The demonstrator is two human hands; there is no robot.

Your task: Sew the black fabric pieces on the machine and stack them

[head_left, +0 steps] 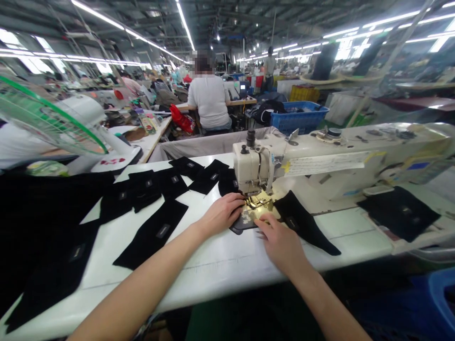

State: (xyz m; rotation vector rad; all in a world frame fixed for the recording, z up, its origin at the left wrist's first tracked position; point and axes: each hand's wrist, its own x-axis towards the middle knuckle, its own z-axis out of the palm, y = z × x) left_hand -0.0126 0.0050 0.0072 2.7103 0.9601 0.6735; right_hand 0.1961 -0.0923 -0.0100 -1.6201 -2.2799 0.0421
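White tabletop (216, 265) is carrying a sewing machine (245, 166); a fan (83, 109) is standing at far left and a co-worker (209, 102) is facing away ahead. Your left hand (223, 213) is lying left of the brass plate (263, 206) under the machine head, fingers stretched and slightly bent, closing round nothing visible. Your right hand (280, 241) is curling at the plate's front edge; whether thumb and forefinger are gripping anything, I cannot tell. One black cloth piece (306, 225) is lying just right of the plate; labelled pieces (145, 237) are spreading leftward. Finding: both sets of fingertips are resting near the stitching point. Advice: you should be keeping them clear of it, pressing lightly and evenly, and never pulling.
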